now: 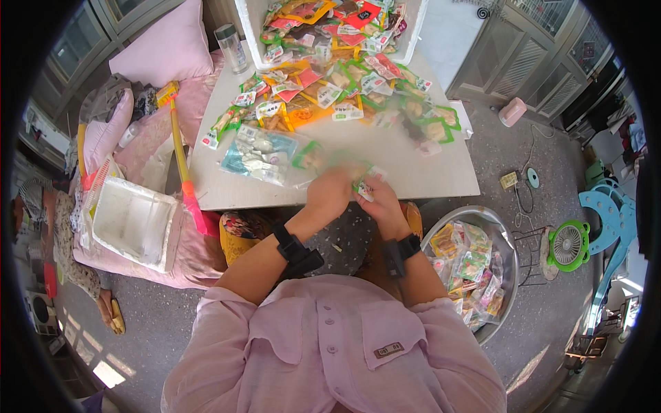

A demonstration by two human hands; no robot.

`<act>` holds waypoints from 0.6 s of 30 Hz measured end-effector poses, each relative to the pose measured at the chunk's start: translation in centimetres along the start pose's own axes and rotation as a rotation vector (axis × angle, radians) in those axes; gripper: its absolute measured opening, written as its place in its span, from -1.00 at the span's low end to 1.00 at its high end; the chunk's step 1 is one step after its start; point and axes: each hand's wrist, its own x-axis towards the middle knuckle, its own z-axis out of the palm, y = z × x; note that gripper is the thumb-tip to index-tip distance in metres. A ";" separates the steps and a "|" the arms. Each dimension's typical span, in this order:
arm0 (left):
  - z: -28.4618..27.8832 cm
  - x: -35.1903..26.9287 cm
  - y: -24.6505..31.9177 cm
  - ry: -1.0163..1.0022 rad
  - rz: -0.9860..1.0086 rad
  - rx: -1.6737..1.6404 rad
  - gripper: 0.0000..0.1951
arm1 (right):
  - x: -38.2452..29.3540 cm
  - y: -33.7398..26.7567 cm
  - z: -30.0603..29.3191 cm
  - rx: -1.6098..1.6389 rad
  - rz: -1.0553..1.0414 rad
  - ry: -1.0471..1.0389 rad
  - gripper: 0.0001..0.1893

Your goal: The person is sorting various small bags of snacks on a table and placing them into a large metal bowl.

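Observation:
My left hand is over the near edge of the white table, its fingers blurred near a green-edged packet. Close beside it, my right hand grips a small green-and-white food packet. Left of my hands lies a clear plastic bag with pale blue and white contents. Many small food packets in green, orange and red spread across the far half of the table, out of a white foam box. A blur covers the packets at the right.
A metal basin with mixed packets stands on the floor at the right, near a green fan. At the left, a foam box and a yellow-and-pink stick lie on a pink bed. Another person's foot shows farther left.

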 end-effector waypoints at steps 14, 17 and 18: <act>0.5 -2.4 0.0 0.061 0.079 0.010 -0.94 | -0.6 -1.1 1.7 -1.335 -0.076 -0.024 -0.87; 0.8 -2.9 -0.6 0.026 0.069 -0.002 -0.95 | -1.0 -1.4 1.8 -1.261 -0.029 -0.024 -0.89; 1.0 -2.9 -0.4 0.023 0.073 -0.005 -0.95 | -0.6 -1.3 1.3 -1.146 0.008 -0.034 -0.89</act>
